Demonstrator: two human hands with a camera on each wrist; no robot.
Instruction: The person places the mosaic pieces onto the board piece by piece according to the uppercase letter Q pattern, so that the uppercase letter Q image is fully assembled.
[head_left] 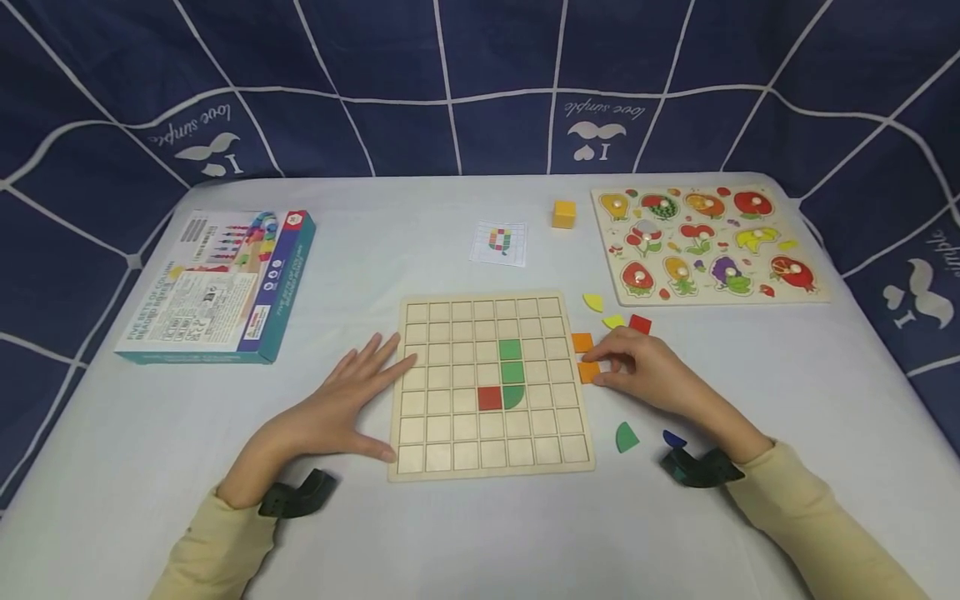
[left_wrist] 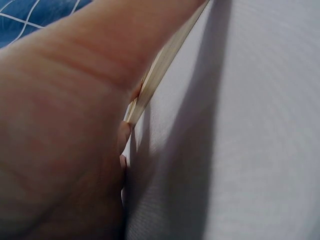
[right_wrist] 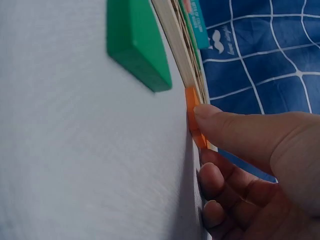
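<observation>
A light wooden grid board (head_left: 442, 429) lies flat in the middle of the table. On it sit two green square tiles (head_left: 510, 349), a green rounded-corner tile (head_left: 513, 397) and a red square tile (head_left: 490, 398). My left hand (head_left: 333, 408) rests along the board's left edge, fingers spread, thumb near the lower left corner. Just off the right edge, my right hand (head_left: 645, 367) pinches an orange square tile (head_left: 588, 372) between thumb and index finger. The right wrist view shows the thumb against this orange tile (right_wrist: 191, 110). Another orange tile (head_left: 582, 342) lies just behind it.
Yellow pieces (head_left: 592, 302), a red tile (head_left: 640, 324), a green wedge (head_left: 627, 437) and a blue piece (head_left: 673, 439) lie around my right hand. Behind the board are a pattern card (head_left: 498, 242) and a yellow block (head_left: 564, 214). A fruit puzzle (head_left: 708, 242) and a box (head_left: 217, 283) flank them.
</observation>
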